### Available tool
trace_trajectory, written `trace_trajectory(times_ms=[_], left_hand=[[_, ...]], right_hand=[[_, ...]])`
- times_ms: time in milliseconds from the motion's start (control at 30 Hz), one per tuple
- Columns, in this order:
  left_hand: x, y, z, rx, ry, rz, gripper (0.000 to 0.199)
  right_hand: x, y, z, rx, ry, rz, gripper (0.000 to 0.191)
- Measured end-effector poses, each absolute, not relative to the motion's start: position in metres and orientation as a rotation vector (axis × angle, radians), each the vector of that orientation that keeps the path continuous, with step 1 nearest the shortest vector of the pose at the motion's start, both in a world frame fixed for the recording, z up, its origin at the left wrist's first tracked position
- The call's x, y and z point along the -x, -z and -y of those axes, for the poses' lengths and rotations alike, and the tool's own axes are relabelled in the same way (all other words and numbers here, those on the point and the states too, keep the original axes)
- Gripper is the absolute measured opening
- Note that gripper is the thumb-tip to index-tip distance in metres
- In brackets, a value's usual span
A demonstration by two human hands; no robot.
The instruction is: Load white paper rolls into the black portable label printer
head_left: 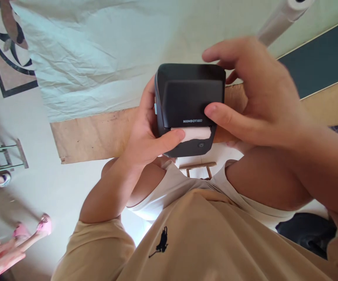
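A black label printer (194, 101) marked NIIMBOT is held up above my lap, near the table's edge. My left hand (148, 134) grips its left side, fingers behind and thumb across the front. That thumb presses on a pale strip of label paper (197, 134) at the printer's slot. A round power button (201, 145) shows below the strip. At the right side is my right hand (253, 93), its thumb at the lid and its other fingers spread apart from the thumb by the upper right corner. Nothing shows gripped in it.
A pale cloth (98, 58) covers the table, whose bare wooden edge (95, 134) faces me. A white roll (286, 17) and a dark flat panel (321, 58) lie at the right. On the left floor are a person's pink shoes (44, 224) and a green-framed stool (3, 156).
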State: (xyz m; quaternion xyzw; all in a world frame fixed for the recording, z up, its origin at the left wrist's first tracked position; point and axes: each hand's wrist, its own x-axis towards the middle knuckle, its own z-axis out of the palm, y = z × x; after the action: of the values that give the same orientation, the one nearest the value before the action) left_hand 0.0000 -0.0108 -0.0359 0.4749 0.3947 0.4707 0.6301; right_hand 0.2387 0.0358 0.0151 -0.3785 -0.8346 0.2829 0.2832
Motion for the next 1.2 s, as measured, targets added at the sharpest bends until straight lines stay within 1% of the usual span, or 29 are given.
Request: trace_trajectory(times_ms=[67, 133, 167, 200, 333, 667, 967, 1067, 1200], left_hand=[[-0.001, 0.033, 0.014, -1.039, -1.136, -0.840, 0.068], [-0.003, 0.028, 0.016, -0.978, -1.104, -0.849, 0.047], [-0.003, 0.025, 0.016, -0.950, -1.071, -0.863, 0.042], [-0.004, 0.022, 0.017, -0.929, -1.043, -0.872, 0.041], [-0.007, 0.014, 0.016, -0.873, -1.005, -0.916, 0.047], [-0.006, 0.016, 0.015, -0.876, -0.977, -0.942, 0.042], [-0.009, 0.012, 0.012, -0.839, -0.955, -0.967, 0.059], [-0.010, 0.012, 0.012, -0.864, -0.961, -0.980, 0.063], [-0.008, 0.017, 0.010, -0.942, -0.917, -1.057, 0.069]], right_hand=[[-0.237, -0.011, -0.038, 1.032, -0.843, 2.244, 0.059], [-0.238, -0.009, -0.039, 1.080, -0.928, 2.218, 0.062], [-0.239, -0.008, -0.039, 1.093, -0.959, 2.204, 0.065], [-0.239, -0.007, -0.040, 1.103, -0.986, 2.191, 0.068], [-0.238, -0.004, -0.040, 1.117, -1.081, 2.148, 0.073], [-0.233, 0.001, -0.043, 1.174, -1.026, 2.170, 0.079], [-0.235, 0.000, -0.040, 1.181, -0.980, 2.186, 0.081], [-0.235, 0.001, -0.038, 1.202, -0.952, 2.182, 0.079], [-0.233, 0.002, -0.036, 1.190, -0.962, 2.156, 0.080]])
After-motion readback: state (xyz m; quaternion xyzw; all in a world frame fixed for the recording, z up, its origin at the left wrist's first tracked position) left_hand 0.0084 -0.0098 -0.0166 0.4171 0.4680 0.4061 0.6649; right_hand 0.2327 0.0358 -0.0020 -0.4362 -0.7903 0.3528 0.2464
